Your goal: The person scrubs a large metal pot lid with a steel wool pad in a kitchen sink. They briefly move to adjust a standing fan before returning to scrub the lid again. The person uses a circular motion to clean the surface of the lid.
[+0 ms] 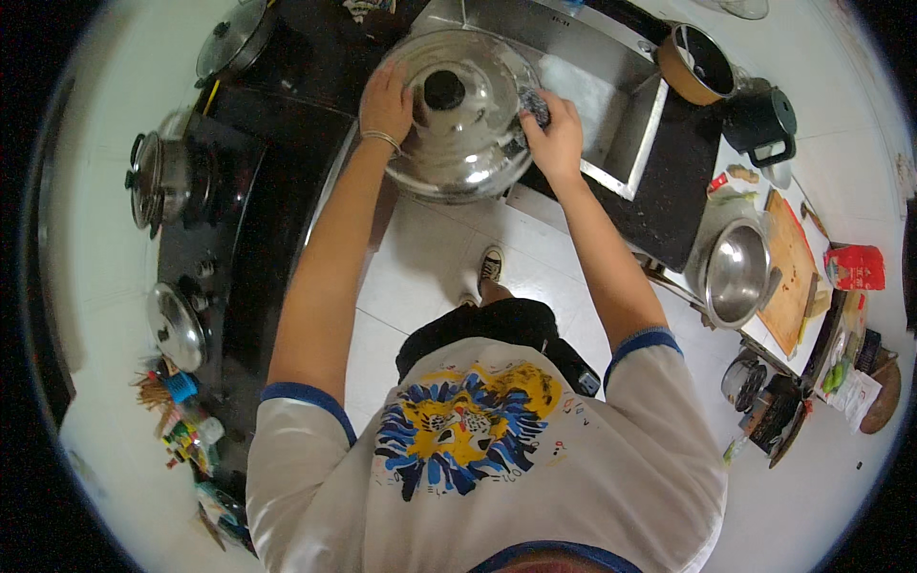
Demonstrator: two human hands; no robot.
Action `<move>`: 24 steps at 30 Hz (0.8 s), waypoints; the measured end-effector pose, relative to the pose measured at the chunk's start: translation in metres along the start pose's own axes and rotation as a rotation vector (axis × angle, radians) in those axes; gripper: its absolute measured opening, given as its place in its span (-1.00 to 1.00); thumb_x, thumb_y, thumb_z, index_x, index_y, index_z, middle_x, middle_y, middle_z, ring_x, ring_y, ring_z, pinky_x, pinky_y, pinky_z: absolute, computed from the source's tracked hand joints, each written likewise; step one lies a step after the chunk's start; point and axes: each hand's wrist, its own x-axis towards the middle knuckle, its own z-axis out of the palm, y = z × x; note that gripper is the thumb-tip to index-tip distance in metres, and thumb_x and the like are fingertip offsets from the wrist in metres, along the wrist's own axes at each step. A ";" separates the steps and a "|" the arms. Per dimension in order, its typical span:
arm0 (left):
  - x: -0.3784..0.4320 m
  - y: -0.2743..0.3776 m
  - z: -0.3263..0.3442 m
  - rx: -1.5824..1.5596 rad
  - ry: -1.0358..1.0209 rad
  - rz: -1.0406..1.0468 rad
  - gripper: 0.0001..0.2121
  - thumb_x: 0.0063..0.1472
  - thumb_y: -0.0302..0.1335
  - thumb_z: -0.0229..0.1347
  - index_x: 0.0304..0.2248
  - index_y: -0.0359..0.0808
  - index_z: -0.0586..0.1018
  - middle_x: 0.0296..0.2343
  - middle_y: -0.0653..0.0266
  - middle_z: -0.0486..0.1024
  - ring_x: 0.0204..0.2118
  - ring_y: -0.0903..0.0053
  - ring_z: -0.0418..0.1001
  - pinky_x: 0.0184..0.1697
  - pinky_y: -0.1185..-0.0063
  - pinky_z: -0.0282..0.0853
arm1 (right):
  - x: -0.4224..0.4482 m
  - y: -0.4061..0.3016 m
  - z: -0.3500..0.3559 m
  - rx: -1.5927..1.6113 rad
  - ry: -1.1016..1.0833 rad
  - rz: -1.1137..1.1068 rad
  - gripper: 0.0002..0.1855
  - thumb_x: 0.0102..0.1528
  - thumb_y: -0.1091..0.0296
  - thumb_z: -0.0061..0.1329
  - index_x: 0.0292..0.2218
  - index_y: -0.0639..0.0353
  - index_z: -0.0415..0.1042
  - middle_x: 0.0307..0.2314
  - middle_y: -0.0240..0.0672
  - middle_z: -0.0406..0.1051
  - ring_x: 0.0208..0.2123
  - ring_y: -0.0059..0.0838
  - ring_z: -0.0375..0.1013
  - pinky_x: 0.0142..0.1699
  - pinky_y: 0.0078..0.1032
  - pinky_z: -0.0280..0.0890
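Note:
A large shiny metal pot lid [473,136] with a black knob [444,90] is at the top centre, over the near corner of the sink. My left hand [387,104], with a bracelet at the wrist, holds the lid's left side, its fingers lying along the surface. Between the thumb and fingers of my right hand [561,136] is a grey steel wool scrubber [534,107], pressed against the lid's right side. What supports the lid from beneath is hidden.
The stainless steel sink [645,136] lies behind and right of the lid. Left, a dark counter carries a lidded pot [175,179] and another lid [175,326]. Right are a brown pot [680,71], a dark green jug [761,122], a metal bowl [738,272] and a wooden cutting board [784,279].

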 end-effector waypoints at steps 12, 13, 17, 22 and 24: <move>0.008 0.007 0.008 0.145 -0.203 0.042 -0.46 0.25 -0.31 -0.07 0.21 0.24 0.16 0.22 0.39 0.12 0.26 0.13 -0.03 0.27 0.06 -0.16 | 0.000 -0.012 0.060 -0.479 -0.192 -0.251 -0.58 -0.18 0.42 0.12 -0.19 -0.05 0.50 -0.36 -0.32 0.35 -0.33 -0.16 0.33 -0.28 -0.26 0.24; 0.005 0.008 0.009 0.145 -0.200 0.043 -0.46 0.24 -0.32 -0.06 0.21 0.24 0.17 0.21 0.39 0.12 0.26 0.12 -0.02 0.27 0.04 -0.16 | -0.010 -0.014 0.061 -0.415 -0.185 -0.282 -0.58 -0.20 0.46 0.10 -0.21 -0.04 0.49 -0.38 -0.32 0.35 -0.35 -0.16 0.32 -0.30 -0.27 0.24; 0.011 0.011 0.007 0.102 -0.190 0.059 -0.48 0.22 -0.31 -0.04 0.18 0.23 0.23 0.20 0.36 0.15 0.25 0.11 0.00 0.25 0.02 -0.15 | 0.054 0.002 0.070 -0.626 -0.091 -0.204 -0.77 -0.22 0.43 0.11 -0.41 0.05 0.46 -0.38 -0.29 0.35 -0.32 -0.14 0.33 -0.27 -0.26 0.24; 0.009 0.010 0.011 0.102 -0.166 0.023 -0.55 0.28 -0.23 -0.13 0.17 0.20 0.26 0.21 0.34 0.13 0.25 0.05 -0.01 0.26 0.02 -0.18 | 0.006 -0.029 0.083 -0.533 -0.099 -0.127 -0.63 -0.23 0.44 0.13 -0.27 0.04 0.48 -0.36 -0.24 0.34 -0.35 -0.12 0.30 -0.25 -0.23 0.24; 0.009 0.009 0.011 0.076 -0.166 0.022 -0.55 0.29 -0.22 -0.14 0.17 0.19 0.26 0.22 0.34 0.11 0.26 0.04 -0.02 0.27 0.02 -0.19 | -0.010 -0.032 0.080 -0.533 -0.110 -0.114 -0.65 -0.23 0.45 0.12 -0.30 0.03 0.49 -0.38 -0.25 0.33 -0.35 -0.12 0.30 -0.24 -0.23 0.23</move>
